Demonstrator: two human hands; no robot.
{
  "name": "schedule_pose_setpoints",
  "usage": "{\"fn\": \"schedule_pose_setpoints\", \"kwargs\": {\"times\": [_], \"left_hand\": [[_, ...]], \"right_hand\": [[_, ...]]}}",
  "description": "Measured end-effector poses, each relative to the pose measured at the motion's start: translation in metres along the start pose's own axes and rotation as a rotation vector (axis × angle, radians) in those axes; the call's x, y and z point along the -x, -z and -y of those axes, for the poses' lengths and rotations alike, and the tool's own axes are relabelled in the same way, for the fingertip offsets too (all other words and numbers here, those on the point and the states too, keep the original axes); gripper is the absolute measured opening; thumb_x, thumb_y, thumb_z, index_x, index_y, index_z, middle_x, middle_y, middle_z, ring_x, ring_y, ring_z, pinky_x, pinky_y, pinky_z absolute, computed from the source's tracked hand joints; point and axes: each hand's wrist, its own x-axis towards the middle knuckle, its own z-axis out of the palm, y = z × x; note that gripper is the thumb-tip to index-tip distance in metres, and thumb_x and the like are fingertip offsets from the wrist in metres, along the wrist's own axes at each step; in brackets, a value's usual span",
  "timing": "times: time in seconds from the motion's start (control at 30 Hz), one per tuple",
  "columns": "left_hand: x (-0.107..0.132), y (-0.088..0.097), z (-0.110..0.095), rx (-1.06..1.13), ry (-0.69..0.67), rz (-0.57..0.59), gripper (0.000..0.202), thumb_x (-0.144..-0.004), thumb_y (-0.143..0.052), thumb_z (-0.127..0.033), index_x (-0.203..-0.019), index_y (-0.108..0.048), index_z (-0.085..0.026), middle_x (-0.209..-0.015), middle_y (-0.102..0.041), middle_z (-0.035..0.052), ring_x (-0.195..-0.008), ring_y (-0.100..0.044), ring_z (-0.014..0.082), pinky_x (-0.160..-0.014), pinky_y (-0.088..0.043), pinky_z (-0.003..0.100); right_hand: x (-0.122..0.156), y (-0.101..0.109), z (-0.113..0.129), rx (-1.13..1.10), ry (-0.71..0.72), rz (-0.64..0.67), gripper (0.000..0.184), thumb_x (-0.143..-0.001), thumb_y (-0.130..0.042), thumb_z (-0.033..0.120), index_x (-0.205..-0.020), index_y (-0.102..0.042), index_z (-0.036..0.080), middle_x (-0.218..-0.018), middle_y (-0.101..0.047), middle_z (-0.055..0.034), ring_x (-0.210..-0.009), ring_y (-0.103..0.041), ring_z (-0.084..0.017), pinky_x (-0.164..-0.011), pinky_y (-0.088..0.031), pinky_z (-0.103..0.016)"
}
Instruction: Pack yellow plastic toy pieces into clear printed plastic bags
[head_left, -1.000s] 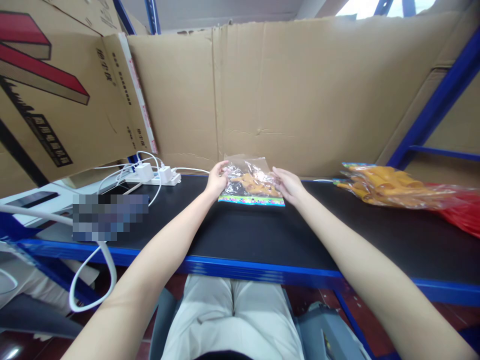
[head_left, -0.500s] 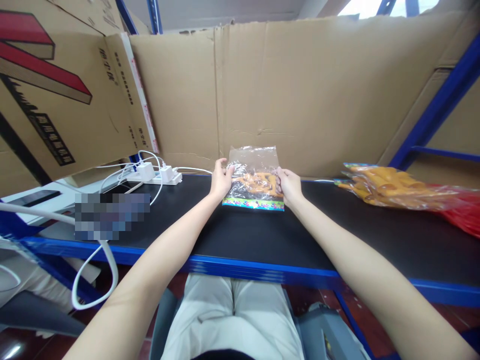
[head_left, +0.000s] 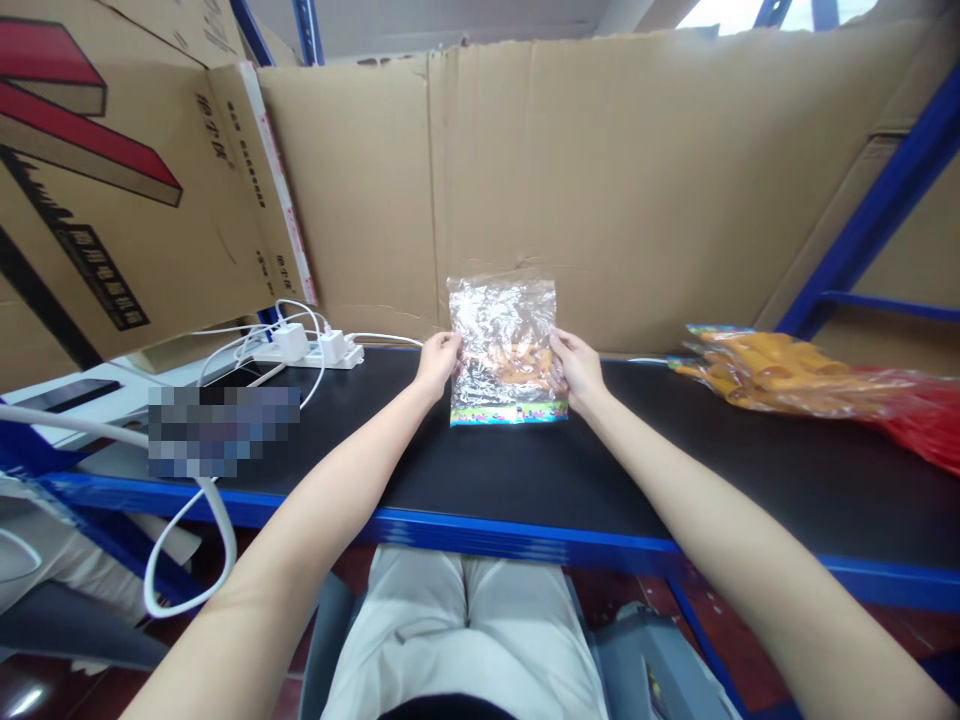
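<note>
A clear plastic bag (head_left: 504,340) with orange pieces inside and a coloured printed strip along its bottom stands upright on the black shelf top (head_left: 525,470). My left hand (head_left: 436,362) pinches its left edge. My right hand (head_left: 576,368) grips its right edge. Both hands hold the bag up in front of the cardboard wall, with the strip end resting near the shelf surface.
A pile of similar bags with orange contents (head_left: 780,375) lies at the right, beside a red bag (head_left: 926,425). A white power strip with chargers and cables (head_left: 307,350) sits at the back left. Cardboard sheets (head_left: 637,180) wall the back. A blue shelf edge (head_left: 480,535) runs along the front.
The bag has been raised from lying flat on the shelf to standing upright, its top now higher against the cardboard. Both hands have stayed on its side edges.
</note>
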Motion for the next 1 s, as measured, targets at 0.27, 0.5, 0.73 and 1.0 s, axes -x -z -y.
{"fn": "schedule_pose_setpoints", "kwargs": {"times": [0.27, 0.5, 0.73, 1.0], "left_hand": [[-0.003, 0.003, 0.004, 0.062, -0.051, 0.072, 0.025, -0.083, -0.05, -0.026, -0.06, -0.044, -0.017, -0.043, -0.034, -0.0075, -0.034, -0.036, 0.0057, -0.036, -0.025, 0.017], [-0.003, 0.003, 0.001, 0.053, -0.101, -0.03, 0.016, -0.082, -0.049, -0.02, -0.066, -0.05, -0.016, -0.046, -0.036, -0.0074, -0.037, -0.033, 0.0047, -0.038, -0.025, 0.017], [0.002, -0.001, -0.002, 0.019, -0.145, -0.025, 0.018, -0.086, -0.047, -0.029, -0.072, -0.048, -0.017, -0.051, -0.041, -0.0066, -0.034, -0.036, 0.0043, -0.037, -0.027, 0.017], [0.003, -0.001, -0.004, -0.012, 0.088, 0.195, 0.034, -0.072, -0.063, -0.048, -0.075, -0.056, -0.015, -0.054, -0.051, -0.0017, -0.039, -0.042, 0.0048, -0.04, -0.031, 0.018]], "right_hand": [[0.001, 0.0, 0.007, -0.084, -0.114, -0.022, 0.03, -0.064, -0.066, 0.046, -0.068, -0.055, 0.018, -0.051, -0.047, 0.0056, -0.039, -0.038, -0.006, -0.037, -0.031, -0.02], [-0.004, 0.003, 0.0, 0.079, 0.036, -0.107, 0.029, -0.068, -0.061, 0.046, -0.065, -0.052, 0.018, -0.052, -0.048, 0.0042, -0.044, -0.039, -0.008, -0.044, -0.032, -0.022], [-0.005, 0.003, -0.003, 0.323, 0.225, -0.12, 0.032, -0.076, -0.052, 0.049, -0.063, -0.047, 0.02, -0.055, -0.047, 0.0028, -0.051, -0.042, -0.01, -0.05, -0.032, -0.023], [-0.013, 0.009, -0.007, 0.093, 0.136, -0.311, 0.035, -0.072, -0.055, 0.054, -0.069, -0.041, 0.022, -0.051, -0.043, 0.0059, -0.041, -0.039, -0.009, -0.041, -0.032, -0.023]]}}
